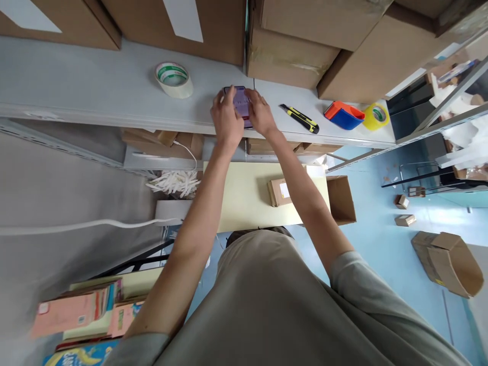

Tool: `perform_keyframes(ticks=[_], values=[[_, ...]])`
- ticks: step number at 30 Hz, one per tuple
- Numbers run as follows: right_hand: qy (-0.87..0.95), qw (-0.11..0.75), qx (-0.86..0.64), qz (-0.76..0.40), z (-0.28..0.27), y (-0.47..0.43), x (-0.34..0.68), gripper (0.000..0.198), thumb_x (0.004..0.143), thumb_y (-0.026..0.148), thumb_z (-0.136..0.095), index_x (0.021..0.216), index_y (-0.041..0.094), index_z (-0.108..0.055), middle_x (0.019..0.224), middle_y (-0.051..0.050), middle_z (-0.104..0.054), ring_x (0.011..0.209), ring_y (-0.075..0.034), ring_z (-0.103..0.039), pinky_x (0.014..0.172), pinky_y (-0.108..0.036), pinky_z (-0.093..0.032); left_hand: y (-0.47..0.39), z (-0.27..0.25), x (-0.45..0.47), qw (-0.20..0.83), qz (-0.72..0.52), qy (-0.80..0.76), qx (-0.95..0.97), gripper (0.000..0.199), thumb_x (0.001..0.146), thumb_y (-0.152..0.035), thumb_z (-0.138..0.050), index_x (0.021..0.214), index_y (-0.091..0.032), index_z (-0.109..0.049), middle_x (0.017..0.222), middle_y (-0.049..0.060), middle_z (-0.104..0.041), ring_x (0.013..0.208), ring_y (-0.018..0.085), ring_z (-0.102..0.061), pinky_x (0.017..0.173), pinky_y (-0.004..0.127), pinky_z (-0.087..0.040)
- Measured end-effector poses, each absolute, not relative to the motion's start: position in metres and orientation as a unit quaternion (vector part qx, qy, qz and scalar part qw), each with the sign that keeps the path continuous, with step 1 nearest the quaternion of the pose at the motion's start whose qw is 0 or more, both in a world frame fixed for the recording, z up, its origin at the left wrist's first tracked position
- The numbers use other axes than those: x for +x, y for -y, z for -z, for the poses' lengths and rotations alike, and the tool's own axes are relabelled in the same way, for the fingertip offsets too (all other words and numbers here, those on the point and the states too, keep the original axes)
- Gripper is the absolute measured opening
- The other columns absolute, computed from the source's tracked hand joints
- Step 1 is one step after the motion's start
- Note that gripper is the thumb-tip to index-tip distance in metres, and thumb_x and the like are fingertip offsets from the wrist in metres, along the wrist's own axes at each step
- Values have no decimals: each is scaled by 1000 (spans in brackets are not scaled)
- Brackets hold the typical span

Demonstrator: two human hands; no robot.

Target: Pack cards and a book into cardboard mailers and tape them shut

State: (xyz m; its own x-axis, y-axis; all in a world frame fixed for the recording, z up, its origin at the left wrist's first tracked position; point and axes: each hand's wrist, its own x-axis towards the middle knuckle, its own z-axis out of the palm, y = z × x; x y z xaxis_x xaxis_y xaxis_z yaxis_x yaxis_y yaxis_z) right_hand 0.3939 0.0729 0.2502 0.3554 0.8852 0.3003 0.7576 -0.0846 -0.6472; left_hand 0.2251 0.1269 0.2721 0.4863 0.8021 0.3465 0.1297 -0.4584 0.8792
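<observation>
Both my hands are on a smartphone [241, 104] with a lit purple screen, at the front of the grey shelf. My left hand [227, 118] grips its left side, thumb over the edge. On its right side, my right hand [261, 112] has its fingers curled against the phone. Whether the phone rests on the shelf or is slightly raised, I cannot tell. To the left stands a roll of whitish tape [174, 81]. A yellow and black utility knife [300, 118] lies to the right of my right hand.
Cardboard boxes [297, 56] line the back of the grey shelf [95, 76]. At its right end sit a red and blue tape dispenser [344, 115] and a yellow tape roll [376, 116]. Below is a pale yellow table [244, 198] with a small box [279, 192]. An open carton [448, 262] stands on the floor.
</observation>
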Motion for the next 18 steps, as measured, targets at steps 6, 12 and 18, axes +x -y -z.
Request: perform_keyframes(ticks=[6,12,18], values=[[507,409,-759,-20,-226,126,348,58,126,55,-29,170,26,-52,174,-10,-61,171,-25,-48,142,-57,-40,14,-187,157,436,-369,-341,746,44,120,-48,-49,152,-24,-66,157,17,-72,153,31,-64,135,53,-48],[248,330,-904,-107,-141,322,320,71,112,70,-47,154,14,-61,155,-30,-69,150,-42,-63,126,-70,-52,150,-81,127,532,-53,-419,734,51,110,-42,-67,151,-11,-65,155,29,-71,150,40,-69,129,57,-54],[125,372,-906,-160,-92,375,336,65,104,69,-61,145,19,-62,150,-27,-69,140,-37,-67,119,-61,-57,181,-53,123,581,1,-445,682,71,102,-46,-80,162,-16,-58,168,27,-63,153,41,-66,123,54,-60]])
